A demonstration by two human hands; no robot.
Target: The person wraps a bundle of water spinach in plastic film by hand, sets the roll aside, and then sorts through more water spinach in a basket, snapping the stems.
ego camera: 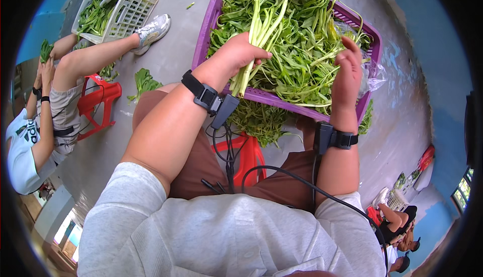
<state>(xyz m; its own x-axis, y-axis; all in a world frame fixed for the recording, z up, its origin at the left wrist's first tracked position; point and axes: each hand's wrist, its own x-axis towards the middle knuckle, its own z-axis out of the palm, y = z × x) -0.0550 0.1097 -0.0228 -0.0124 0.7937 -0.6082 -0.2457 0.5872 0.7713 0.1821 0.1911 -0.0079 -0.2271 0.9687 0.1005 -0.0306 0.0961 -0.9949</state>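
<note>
My left hand (243, 52) grips a bunch of pale green leafy-vegetable stems (260, 31), whose cut ends point down toward me past the near rim. It is held above a purple plastic crate (205, 31) heaped with long-leaved greens (290, 58), which look like water spinach. Over the crate's right part, my right hand (348, 69) is raised with its fingers bent and somewhat apart. I see nothing held in it. Clear plastic film (373, 78) lies beside that hand, at the crate's right side.
More greens (260, 120) lie below the crate's near edge, above a red plastic stool (245, 156). A loose leafy bunch (144, 83) is on the floor at left. There a person (45, 118) holds greens beside a white crate (128, 14). Black cables (302, 182) run from my wrist straps.
</note>
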